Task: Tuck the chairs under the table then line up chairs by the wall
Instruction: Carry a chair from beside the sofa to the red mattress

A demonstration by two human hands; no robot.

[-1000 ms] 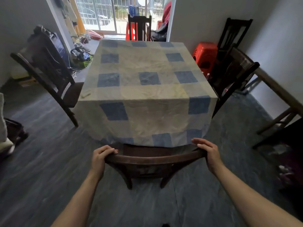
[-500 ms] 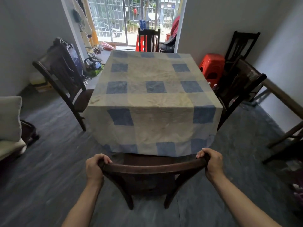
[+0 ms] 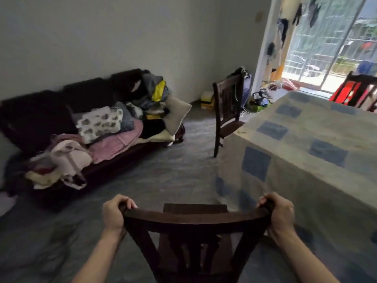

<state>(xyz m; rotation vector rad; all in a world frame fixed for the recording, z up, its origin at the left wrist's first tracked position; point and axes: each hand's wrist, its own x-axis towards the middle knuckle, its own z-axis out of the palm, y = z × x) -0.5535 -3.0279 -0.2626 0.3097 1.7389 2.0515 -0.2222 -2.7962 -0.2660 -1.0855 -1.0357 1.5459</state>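
Observation:
A dark wooden chair point(image 3: 195, 218) stands right in front of me, clear of the table, its seat pointing toward the sofa. My left hand point(image 3: 115, 213) grips the left end of its curved top rail and my right hand point(image 3: 279, 213) grips the right end. The table point(image 3: 306, 144), under a cream cloth with blue squares, fills the right side. A second dark chair point(image 3: 228, 105) stands at the table's left side, its seat partly under the cloth. A third chair point(image 3: 363, 92) shows at the table's far end by the window.
A dark sofa point(image 3: 91, 127) piled with clothes and pillows lines the left wall. Bags and shoes point(image 3: 259, 99) lie on the floor near the sliding glass door point(image 3: 330, 43). Grey floor runs between sofa and table.
The chair has come out from under the table and swung left with both hands still on its rail. My view has turned from the table toward the sofa wall.

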